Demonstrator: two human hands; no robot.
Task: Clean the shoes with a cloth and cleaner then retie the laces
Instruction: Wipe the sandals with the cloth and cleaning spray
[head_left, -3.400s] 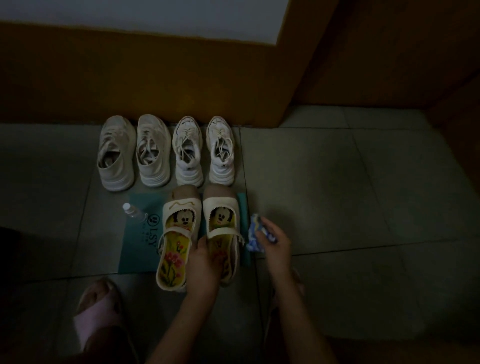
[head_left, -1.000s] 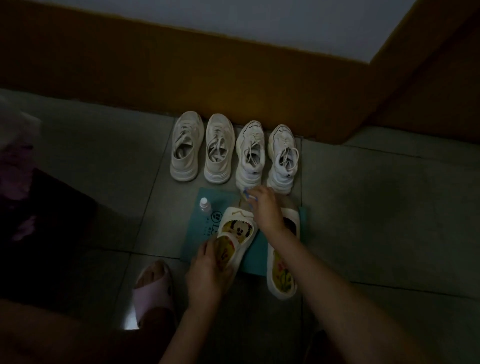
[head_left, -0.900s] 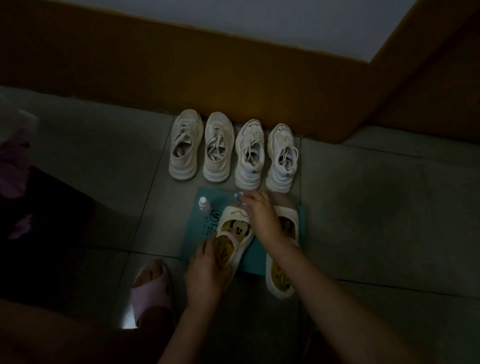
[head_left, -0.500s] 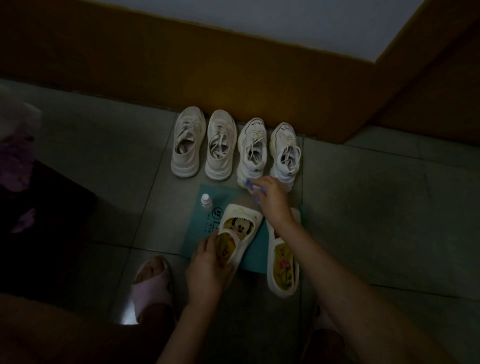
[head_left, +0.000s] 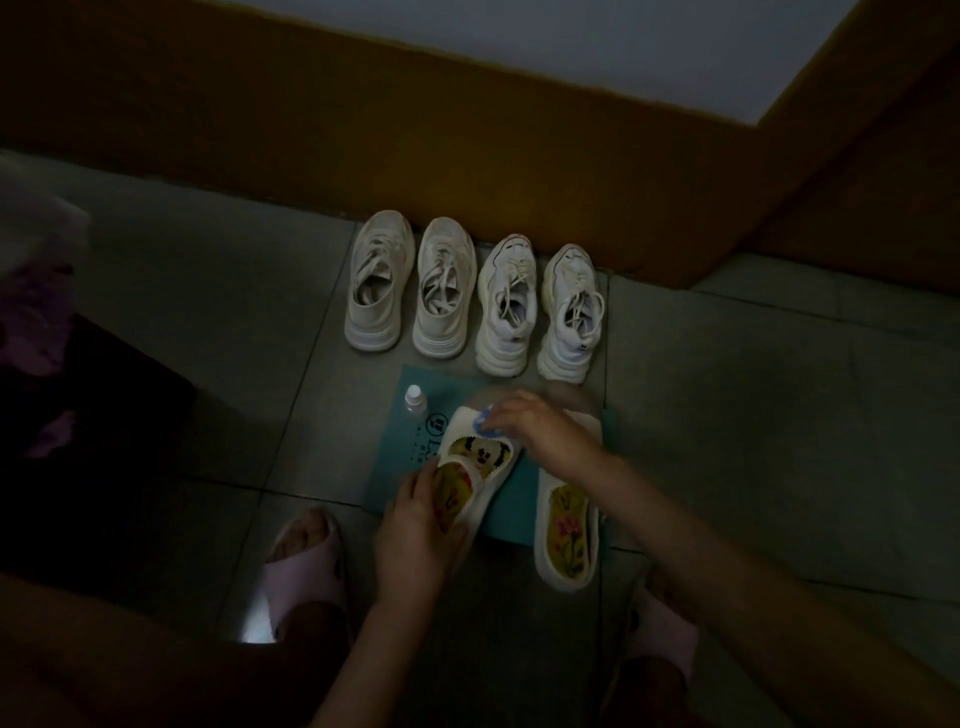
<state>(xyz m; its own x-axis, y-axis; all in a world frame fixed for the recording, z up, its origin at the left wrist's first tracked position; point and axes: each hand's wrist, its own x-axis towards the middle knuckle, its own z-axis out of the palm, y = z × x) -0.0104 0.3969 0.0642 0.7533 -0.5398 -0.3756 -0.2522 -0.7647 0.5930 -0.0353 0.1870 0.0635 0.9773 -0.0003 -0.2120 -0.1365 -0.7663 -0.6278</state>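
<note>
A person crouches over a teal rectangular mat on the grey tiled floor. The left hand has its fingers curled round the heel end of a cream strapped shoe with a cartoon-printed insole, which lies askew in the middle of the mat. The right hand pinches a small blue-and-white cloth and presses it against that shoe's toe.

The matching cream shoe with a floral insole lies along the mat's right edge, its heel over the near edge. A small clear bottle with a white cap stands at the mat's far left corner.

Beyond the mat's far edge four sneakers stand side by side, toes to the brown wall base: a cream pair on the left and a white chunky-soled pair on the right, laces lying loose in their openings. A pale pink slide sandal is on the person's foot, near the left hand.
</note>
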